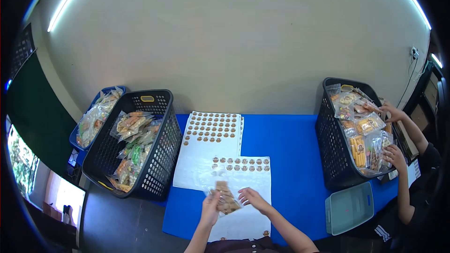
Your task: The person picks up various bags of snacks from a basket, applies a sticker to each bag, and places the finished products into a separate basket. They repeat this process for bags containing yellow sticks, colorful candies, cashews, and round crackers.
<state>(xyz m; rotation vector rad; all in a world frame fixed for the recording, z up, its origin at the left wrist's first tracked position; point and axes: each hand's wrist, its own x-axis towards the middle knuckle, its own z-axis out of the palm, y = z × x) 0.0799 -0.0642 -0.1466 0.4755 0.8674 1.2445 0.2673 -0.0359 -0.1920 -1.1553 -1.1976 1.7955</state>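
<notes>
My left hand point(211, 206) is closed on the edge of a clear plastic snack bag point(227, 201) with brownish pieces inside. The bag is tilted and held above a white sticker sheet point(253, 189). Just right of the bag, my right hand point(254, 199) has its fingers apart and slightly bent; I see nothing in it. Rows of small round brown stickers point(251, 161) run along the top of this sheet. Another sticker sheet point(201, 157), with several rows of the same stickers, lies partly beneath it.
On the left stand a black basket point(161, 131) and a blue basket point(123, 89), both holding snack bags. Another black basket point(328, 159) of bags is at right, where another person's hands point(395, 156) reach in. A greenish tray point(349, 208) lies on the blue table point(295, 159).
</notes>
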